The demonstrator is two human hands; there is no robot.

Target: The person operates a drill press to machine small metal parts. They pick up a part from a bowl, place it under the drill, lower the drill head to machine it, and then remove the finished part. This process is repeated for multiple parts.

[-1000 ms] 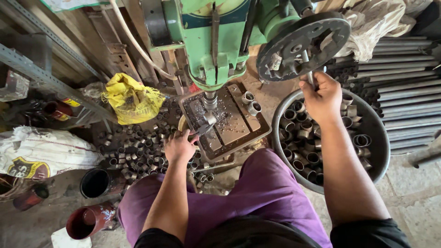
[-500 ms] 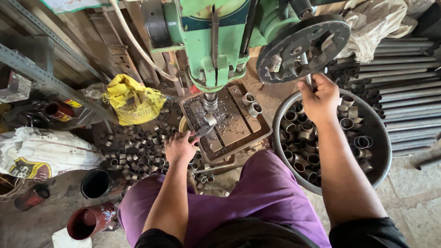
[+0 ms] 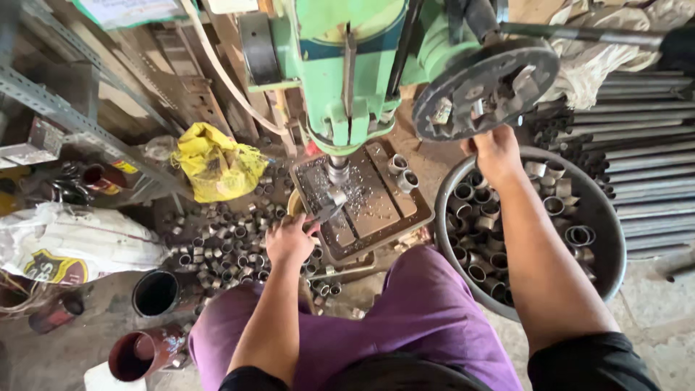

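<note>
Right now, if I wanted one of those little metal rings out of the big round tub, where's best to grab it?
Take a ring lying on top by its rim, coming straight down: the tub is open upward, and the rings' holes face up. The right hand is on the wheel.

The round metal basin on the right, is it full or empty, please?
Partly full: short pipe rings cover much of the basin, with bare floor showing.
</note>
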